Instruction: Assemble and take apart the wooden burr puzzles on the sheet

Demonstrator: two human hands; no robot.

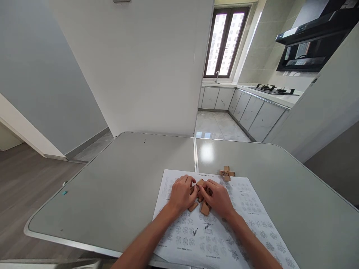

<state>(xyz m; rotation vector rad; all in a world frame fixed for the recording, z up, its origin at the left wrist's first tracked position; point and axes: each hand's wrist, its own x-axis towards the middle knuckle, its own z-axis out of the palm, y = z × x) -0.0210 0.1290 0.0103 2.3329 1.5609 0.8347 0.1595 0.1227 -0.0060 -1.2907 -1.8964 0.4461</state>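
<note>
My left hand [182, 192] and my right hand [218, 196] meet over a printed paper sheet [202, 222]. Fingers of both are pinched around small brown wooden puzzle pieces [201, 182] between them. Fingertips hide much of these pieces, so I cannot tell how they fit together. A notched wooden block [205, 209] lies just below my right fingers, and a shorter wooden block [193, 207] sits under my left fingers. Beyond my right hand, a cross-shaped wooden piece [226, 173] with dark markings rests at the sheet's far edge.
The sheet carries rows of printed diagrams and handwritten check marks [195, 231]. It lies on a grey table [112, 194] with a metal seam [195, 155]. A small teal bit [64, 192] is near the left edge. A white wall [140, 74] and a kitchen counter [269, 97] stand beyond.
</note>
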